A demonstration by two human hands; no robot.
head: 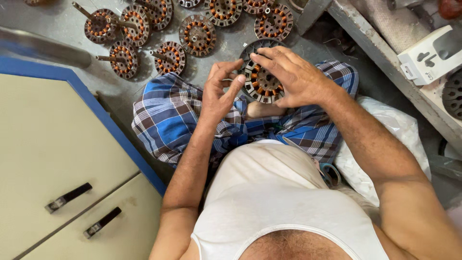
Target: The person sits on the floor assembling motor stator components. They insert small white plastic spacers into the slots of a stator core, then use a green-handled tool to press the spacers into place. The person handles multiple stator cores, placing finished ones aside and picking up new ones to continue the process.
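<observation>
A round motor stator (260, 82) with copper windings rests on my lap, above a blue checked cloth (168, 115). My right hand (291, 77) lies over its upper right side, fingers spread across the top and gripping it. My left hand (219, 91) is at the stator's left edge, thumb and forefinger touching the rim.
Several similar wound stators (197, 34), some with shafts, lie on the grey floor ahead. A cream cabinet with a blue edge (57, 144) and two black handles stands at left. A white bag (385, 120) lies at right beside a wooden ledge with a white box (428, 55).
</observation>
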